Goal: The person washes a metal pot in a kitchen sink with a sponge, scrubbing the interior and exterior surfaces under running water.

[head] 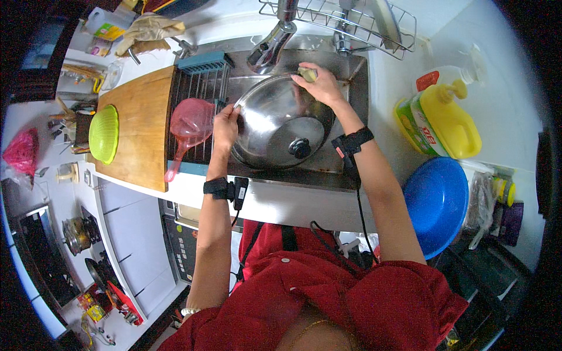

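A large domed metal pan lid [272, 118] with a black knob is tilted over the stainless steel sink [358, 87]. My left hand [226, 127] grips its left rim, thumb over the edge. My right hand [320, 85] is at the lid's upper right edge and holds a yellowish-green sponge [308, 74] between thumb and fingers. Above the lid hangs the chrome faucet [268, 50]. What lies under the lid is hidden.
A pink plastic ladle [191, 120] rests on the drying rack [204, 70]. Further left are a wooden board [140, 131] and a green strainer [104, 134]. To the right stand a yellow detergent bottle [452, 123] and a blue basin [437, 206]. A wire shelf [404, 50] hangs behind.
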Demonstrator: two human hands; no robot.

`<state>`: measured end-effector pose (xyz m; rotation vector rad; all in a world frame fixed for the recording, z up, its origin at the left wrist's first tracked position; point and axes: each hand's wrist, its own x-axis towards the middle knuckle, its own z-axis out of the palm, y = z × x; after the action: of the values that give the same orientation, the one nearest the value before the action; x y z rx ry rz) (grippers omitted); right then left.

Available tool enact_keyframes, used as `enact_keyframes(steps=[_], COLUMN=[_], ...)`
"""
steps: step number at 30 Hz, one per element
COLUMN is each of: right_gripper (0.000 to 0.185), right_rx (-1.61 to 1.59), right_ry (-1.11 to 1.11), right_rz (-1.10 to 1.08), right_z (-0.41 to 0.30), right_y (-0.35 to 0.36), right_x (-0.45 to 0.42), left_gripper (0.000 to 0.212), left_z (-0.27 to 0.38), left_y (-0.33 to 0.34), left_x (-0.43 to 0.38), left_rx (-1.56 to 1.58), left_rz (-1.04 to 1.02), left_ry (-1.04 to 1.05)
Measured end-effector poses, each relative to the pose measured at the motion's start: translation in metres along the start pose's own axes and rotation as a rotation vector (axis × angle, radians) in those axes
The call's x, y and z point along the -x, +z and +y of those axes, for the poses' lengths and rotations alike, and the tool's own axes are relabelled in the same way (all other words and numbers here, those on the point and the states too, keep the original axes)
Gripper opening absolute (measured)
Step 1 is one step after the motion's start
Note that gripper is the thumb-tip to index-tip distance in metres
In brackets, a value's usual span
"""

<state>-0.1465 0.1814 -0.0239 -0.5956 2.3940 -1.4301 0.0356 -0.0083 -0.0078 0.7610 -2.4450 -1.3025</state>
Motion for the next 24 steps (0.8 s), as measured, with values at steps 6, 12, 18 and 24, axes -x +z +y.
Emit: enact_keyframes(steps=[6,12,18,24], right_gripper=[0.052,0.047,0.05,0.046], right_rx=[0.087,0.079,0.119,0.272], right_ry=[0.029,0.024,0.028,-0.032], right_rz=[-0.001,-0.023,0.002,0.023], right_z=[-0.015,-0.009,-0.018,-0.054], right_y=[0.001,0.0,0.003,0.017], right_x=[-0.007,-0.015,-0.016,-0.001], left_gripper=[0.014,0.013,0.016,0.013], left_z=[0.003,0.008,0.015,0.003], left_y=[0.003,0.007,0.006,0.01], left_x=[0.003,0.005,0.005,0.002], left_rx=[-0.099,-0.104,-0.162,-0.165], left_rz=[0.061,0.085,0.042,0.078], left_ry=[0.094,0.108,0.065,0.102])
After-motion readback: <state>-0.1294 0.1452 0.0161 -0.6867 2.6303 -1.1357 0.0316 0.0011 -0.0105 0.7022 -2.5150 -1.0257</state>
